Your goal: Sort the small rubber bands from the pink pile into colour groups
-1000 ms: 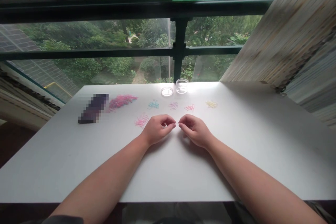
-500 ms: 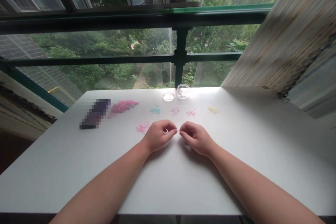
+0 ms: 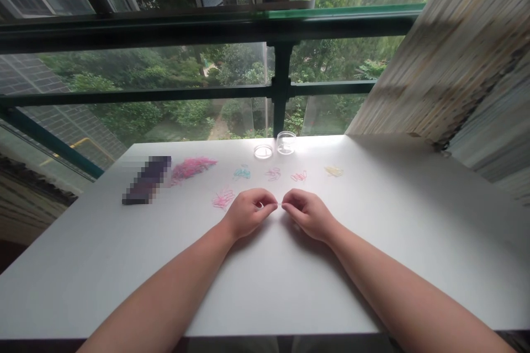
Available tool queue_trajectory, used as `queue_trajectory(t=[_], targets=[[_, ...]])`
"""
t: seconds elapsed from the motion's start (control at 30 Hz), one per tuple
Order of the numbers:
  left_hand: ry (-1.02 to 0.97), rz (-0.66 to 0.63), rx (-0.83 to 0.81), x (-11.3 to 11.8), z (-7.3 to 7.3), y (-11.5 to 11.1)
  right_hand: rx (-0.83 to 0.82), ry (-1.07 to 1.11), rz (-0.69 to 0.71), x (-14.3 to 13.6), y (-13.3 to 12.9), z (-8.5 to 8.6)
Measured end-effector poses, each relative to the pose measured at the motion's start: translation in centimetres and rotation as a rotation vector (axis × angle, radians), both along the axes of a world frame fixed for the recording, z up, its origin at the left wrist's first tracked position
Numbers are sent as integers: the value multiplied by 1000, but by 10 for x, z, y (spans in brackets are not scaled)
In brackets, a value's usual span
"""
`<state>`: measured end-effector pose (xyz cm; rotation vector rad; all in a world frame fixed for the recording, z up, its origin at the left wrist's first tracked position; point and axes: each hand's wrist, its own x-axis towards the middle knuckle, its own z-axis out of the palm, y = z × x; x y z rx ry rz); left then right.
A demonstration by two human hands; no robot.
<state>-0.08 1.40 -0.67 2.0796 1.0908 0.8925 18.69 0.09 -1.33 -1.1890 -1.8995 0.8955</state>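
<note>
Over the middle of the white table, my left hand and my right hand face each other with thumb and fingers pinched. A thin pale rubber band spans the small gap between both sets of fingertips. Just left of my left hand lies a loose pink cluster of rubber bands. Beyond the hands, small groups sit in a row: teal bands, lilac bands, pinkish-red bands and pale yellow bands. A larger mixed pile, mostly pink, is farther left.
Near the table's back edge stand a clear round jar and, beside it, a clear shallow lid. A dark pixelated object lies at the left. Behind the white table are a green-framed window and a striped curtain.
The band between my fingertips now shows more plainly as a short stretched line. Both hands keep nearly the same pose, and the whole view has shifted slightly.
</note>
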Motion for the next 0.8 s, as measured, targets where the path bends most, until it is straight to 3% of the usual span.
queue_trajectory(t=[0.8], targets=[[6,-38,-32,0,-2,0,62,-28,29,1,2,0]])
